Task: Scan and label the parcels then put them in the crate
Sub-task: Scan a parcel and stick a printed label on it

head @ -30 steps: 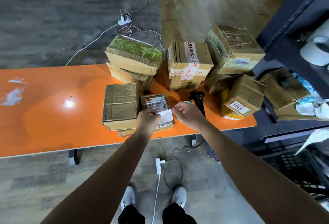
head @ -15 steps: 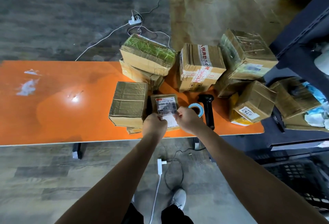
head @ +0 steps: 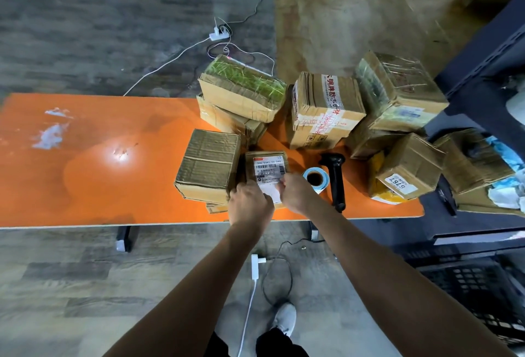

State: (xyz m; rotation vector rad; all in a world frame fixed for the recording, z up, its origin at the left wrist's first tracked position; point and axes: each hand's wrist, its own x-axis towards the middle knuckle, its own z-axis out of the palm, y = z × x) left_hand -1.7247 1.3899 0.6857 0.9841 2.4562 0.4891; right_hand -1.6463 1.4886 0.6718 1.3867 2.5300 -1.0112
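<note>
Both hands lower than before: left hand and right hand together, pinching white label onto small parcel, frame centre, near table edge. Scanner just right.

Orange table, cardboard parcels, label roll, black scanner

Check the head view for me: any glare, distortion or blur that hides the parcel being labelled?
Head view: a bright glare spot on the orange table, left of the work; wide-angle bending at the frame edges; the small parcel is lit evenly, its barcode sharp, and only both hands cover its near end.
</note>
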